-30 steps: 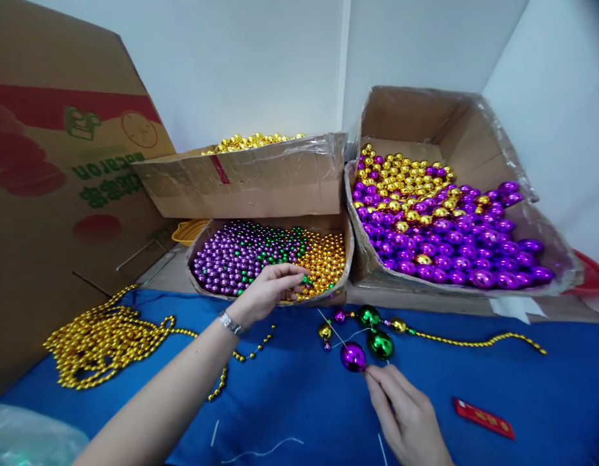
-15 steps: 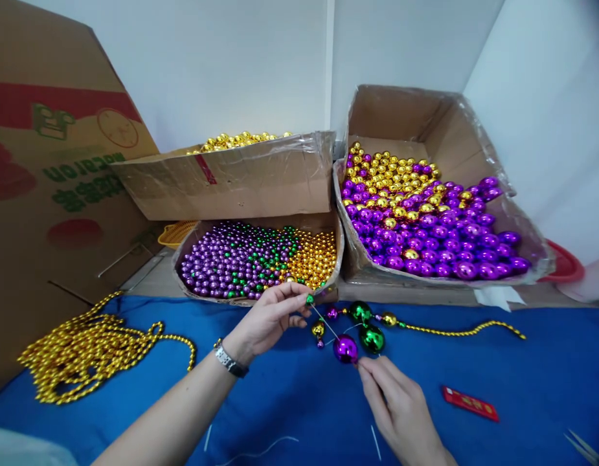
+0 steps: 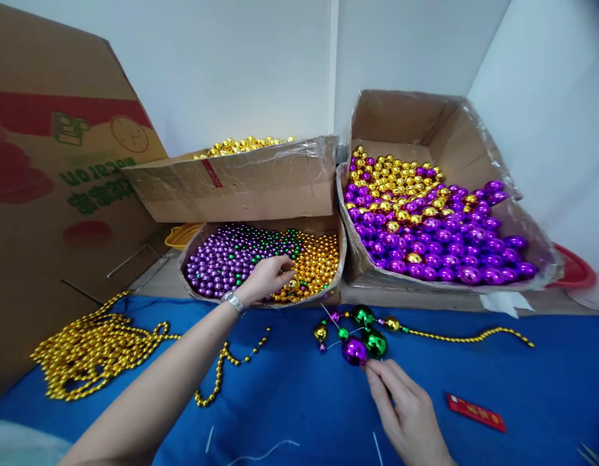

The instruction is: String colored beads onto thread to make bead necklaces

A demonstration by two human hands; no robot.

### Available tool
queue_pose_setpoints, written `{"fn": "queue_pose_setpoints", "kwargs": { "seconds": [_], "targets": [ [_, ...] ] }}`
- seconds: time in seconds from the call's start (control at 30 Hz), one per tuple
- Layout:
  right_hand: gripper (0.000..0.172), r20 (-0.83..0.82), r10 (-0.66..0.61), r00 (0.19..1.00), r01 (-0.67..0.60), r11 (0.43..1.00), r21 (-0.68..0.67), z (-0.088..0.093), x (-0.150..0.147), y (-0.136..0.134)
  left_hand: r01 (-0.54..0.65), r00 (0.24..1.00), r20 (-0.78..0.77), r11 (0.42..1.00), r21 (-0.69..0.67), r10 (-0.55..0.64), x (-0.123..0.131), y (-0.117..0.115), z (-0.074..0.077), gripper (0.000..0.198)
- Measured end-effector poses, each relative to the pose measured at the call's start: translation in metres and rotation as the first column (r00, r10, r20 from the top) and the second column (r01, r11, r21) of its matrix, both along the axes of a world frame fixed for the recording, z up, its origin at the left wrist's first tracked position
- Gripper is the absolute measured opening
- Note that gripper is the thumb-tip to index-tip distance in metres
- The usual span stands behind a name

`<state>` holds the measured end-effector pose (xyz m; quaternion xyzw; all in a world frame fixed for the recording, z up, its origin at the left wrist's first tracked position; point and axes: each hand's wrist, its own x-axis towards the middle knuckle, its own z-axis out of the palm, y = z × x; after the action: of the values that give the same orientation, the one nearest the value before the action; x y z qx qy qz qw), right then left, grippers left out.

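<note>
My right hand pinches the bead string just below a large shiny purple ball. A small green bead sits on the thread above that ball, and the thread's free end points up and left. Behind it on the cloth lies the rest of the strand, with large green balls, a gold ball and a thin gold chain. My left hand is over the low box of small purple, green and gold beads, its fingers curled down at the gold side. What its fingertips hold is hidden.
Gold bead chains lie heaped at the left, with a loose end nearer the middle. A cardboard box of larger purple and gold balls stands back right. A red packet and cut white threads lie on the blue cloth.
My left hand has let go of the small green bead and moved left and back to the bead box. The green bead has slid down the thread to the purple ball. My right hand keeps its pinch.
</note>
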<state>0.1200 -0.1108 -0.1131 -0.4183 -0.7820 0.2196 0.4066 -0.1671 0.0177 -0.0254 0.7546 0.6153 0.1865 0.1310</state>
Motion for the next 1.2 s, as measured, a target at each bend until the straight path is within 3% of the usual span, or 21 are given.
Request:
{"fn": "queue_pose_setpoints", "kwargs": {
  "seconds": [0.17,0.3,0.5,0.57,0.6,0.63,0.7,0.73,0.8,0.97,1.2],
  "targets": [
    [0.020,0.000,0.006,1.000,-0.006,1.000,-0.018,-0.003,-0.001,0.000,0.048,0.981,-0.185,0.994,-0.096,-0.065,-0.002,0.023,-0.025,0.024],
    [0.019,0.000,-0.009,1.000,0.009,1.000,-0.027,-0.001,-0.001,0.001,0.063,0.971,-0.220,0.985,-0.159,-0.097,0.005,0.028,-0.035,0.016],
    [0.019,-0.009,-0.005,1.000,0.005,0.998,-0.060,0.002,-0.001,0.001,0.121,0.991,-0.043,0.975,-0.187,-0.131,0.007,0.020,-0.018,0.027],
    [0.018,-0.017,-0.006,1.000,0.005,0.998,-0.059,0.003,0.000,0.000,0.163,0.981,0.134,0.967,-0.195,-0.138,0.011,0.006,-0.009,0.036],
    [0.017,-0.019,-0.005,1.000,0.004,0.998,-0.060,0.003,0.000,0.000,0.195,0.945,0.301,0.957,-0.215,-0.125,0.013,-0.002,-0.005,0.038],
    [0.017,-0.020,-0.005,1.000,0.003,0.998,-0.061,0.004,0.000,0.000,0.236,0.861,0.501,0.941,-0.241,-0.088,0.016,-0.010,-0.003,0.039],
    [0.017,-0.019,-0.005,1.000,0.004,0.998,-0.055,0.005,-0.001,0.001,0.332,0.552,0.832,0.901,-0.280,0.055,0.023,-0.026,0.000,0.038],
    [0.017,-0.015,-0.002,1.000,0.002,0.999,-0.046,0.005,-0.001,0.001,0.370,0.396,0.909,0.884,-0.287,0.130,0.026,-0.032,0.000,0.037],
    [0.017,-0.004,0.001,1.000,-0.002,1.000,-0.027,0.006,-0.002,0.001,0.391,0.232,0.946,0.869,-0.303,0.226,0.031,-0.042,-0.001,0.031],
    [0.017,0.036,0.025,0.999,-0.024,1.000,-0.006,0.004,-0.004,-0.001,0.314,0.126,0.939,0.885,-0.344,0.321,0.040,-0.055,-0.005,0.027],
    [0.017,0.065,0.019,0.998,-0.020,0.999,0.026,0.001,-0.005,-0.004,0.257,0.118,0.948,0.913,-0.317,0.296,0.049,-0.063,-0.006,0.024]
  ]
}}
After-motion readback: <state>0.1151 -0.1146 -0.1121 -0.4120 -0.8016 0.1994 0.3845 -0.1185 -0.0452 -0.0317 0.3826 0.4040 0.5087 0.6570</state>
